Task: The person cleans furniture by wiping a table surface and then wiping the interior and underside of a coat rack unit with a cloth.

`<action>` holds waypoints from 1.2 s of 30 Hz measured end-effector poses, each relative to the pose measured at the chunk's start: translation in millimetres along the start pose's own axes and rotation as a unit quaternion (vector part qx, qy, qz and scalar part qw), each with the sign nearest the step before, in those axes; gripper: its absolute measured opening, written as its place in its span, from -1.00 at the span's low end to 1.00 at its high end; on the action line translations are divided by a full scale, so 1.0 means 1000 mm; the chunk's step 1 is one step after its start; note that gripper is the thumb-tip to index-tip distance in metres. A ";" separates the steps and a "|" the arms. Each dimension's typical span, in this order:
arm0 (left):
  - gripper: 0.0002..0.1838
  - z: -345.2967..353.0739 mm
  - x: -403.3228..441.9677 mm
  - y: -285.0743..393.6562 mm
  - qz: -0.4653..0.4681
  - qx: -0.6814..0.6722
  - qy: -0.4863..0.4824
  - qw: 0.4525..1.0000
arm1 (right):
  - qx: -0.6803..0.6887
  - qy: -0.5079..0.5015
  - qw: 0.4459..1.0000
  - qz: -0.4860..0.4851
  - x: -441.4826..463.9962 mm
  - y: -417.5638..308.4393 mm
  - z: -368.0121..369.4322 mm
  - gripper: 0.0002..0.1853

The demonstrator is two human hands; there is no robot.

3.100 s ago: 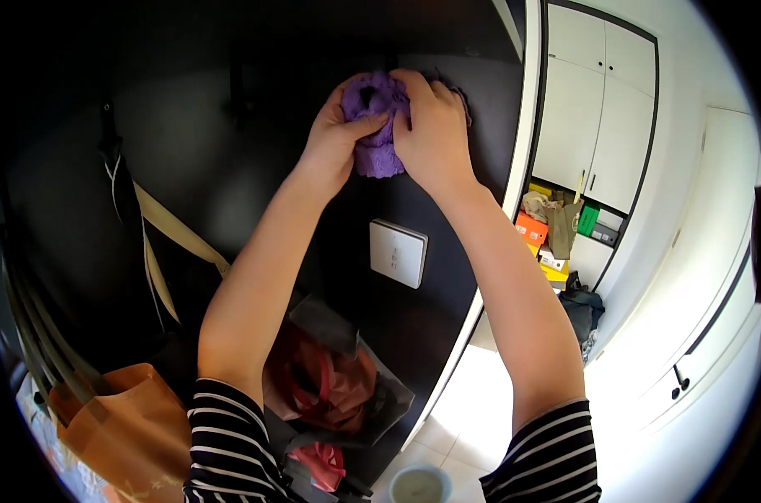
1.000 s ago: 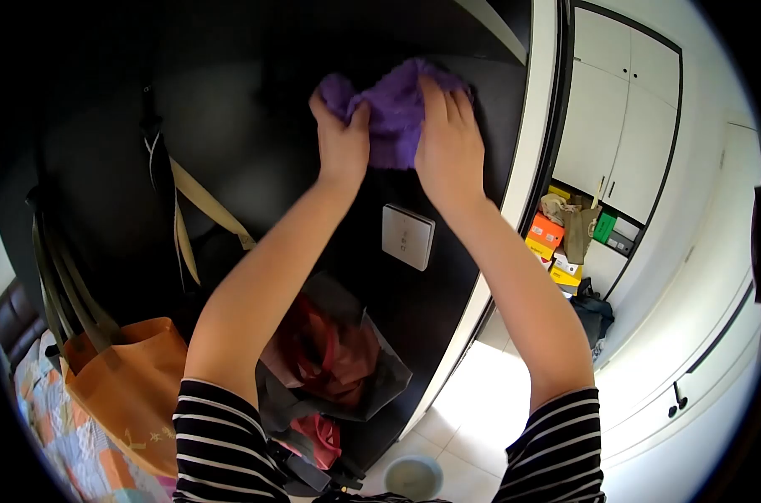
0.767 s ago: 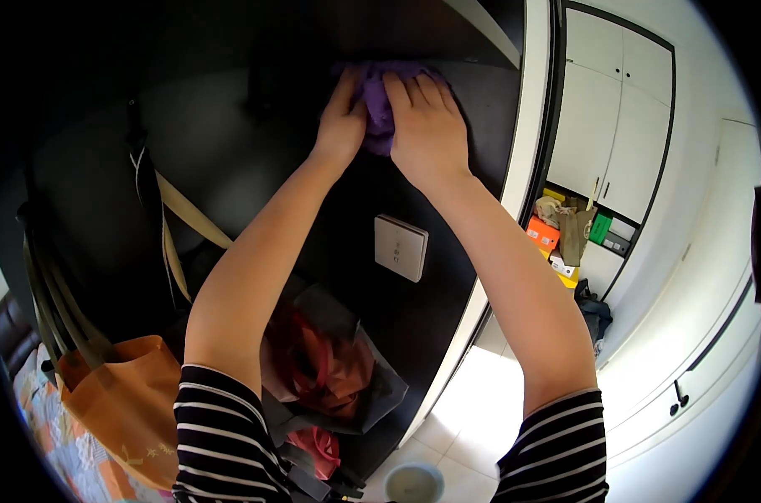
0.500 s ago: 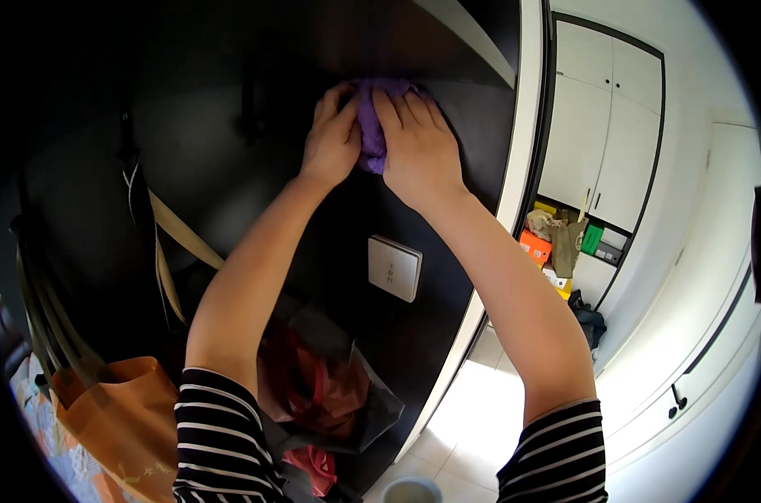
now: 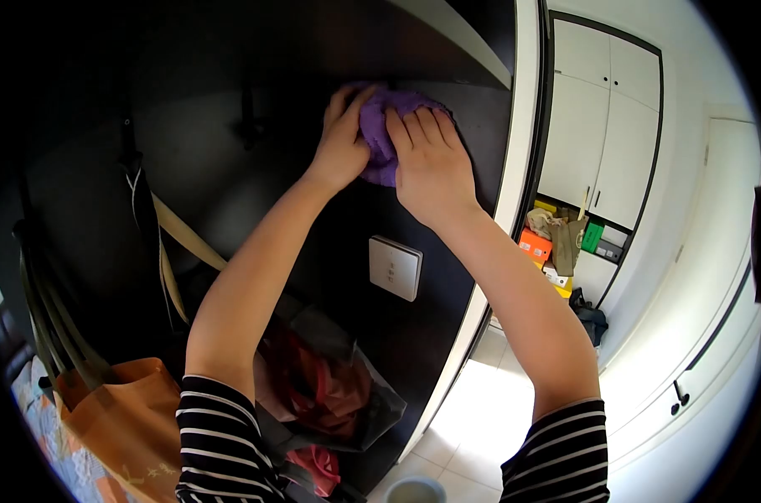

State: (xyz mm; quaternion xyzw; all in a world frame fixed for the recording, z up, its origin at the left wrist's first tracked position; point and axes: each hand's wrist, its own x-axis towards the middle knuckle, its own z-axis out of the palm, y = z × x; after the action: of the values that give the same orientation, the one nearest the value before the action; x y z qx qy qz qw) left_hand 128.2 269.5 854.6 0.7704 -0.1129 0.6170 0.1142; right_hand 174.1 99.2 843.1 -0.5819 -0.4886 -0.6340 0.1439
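A crumpled purple cloth (image 5: 380, 147) lies against the dark panel (image 5: 313, 226), high in the middle of the view. My left hand (image 5: 343, 142) grips its left side, with the thumb and fingers bent round the edge. On the right side of the cloth, my right hand (image 5: 435, 163) presses it to the panel, fingers curled over it. Below both hands a white switch plate (image 5: 395, 268) is fixed to the panel. The fingertips of my left hand partly cover the cloth's upper left edge.
At the left hang an orange bag (image 5: 125, 415) and a beige strap (image 5: 188, 235). Dark and red bags (image 5: 322, 386) hang below my arms. A basin (image 5: 415, 490) stands on the tiled floor. White cabinets (image 5: 582, 126) with boxes are at the right, near a white door (image 5: 699, 251).
The cloth was bunched up in both hands, then spread, then pressed to the panel. Since the last earlier frame, both hands have shifted slightly right, and more of the cloth shows between them.
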 end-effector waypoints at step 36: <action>-0.68 0.039 -0.050 0.156 -0.106 -0.271 0.095 0.952 | -0.051 0.021 0.998 -0.012 -0.026 0.061 -0.079 -0.52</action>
State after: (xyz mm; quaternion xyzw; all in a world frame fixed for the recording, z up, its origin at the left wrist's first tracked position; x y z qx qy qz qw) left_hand 104.3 111.3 803.6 0.6560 -0.1824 0.6176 0.3937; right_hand 180.0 -2.3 859.6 -0.5695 -0.4592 -0.6718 0.1162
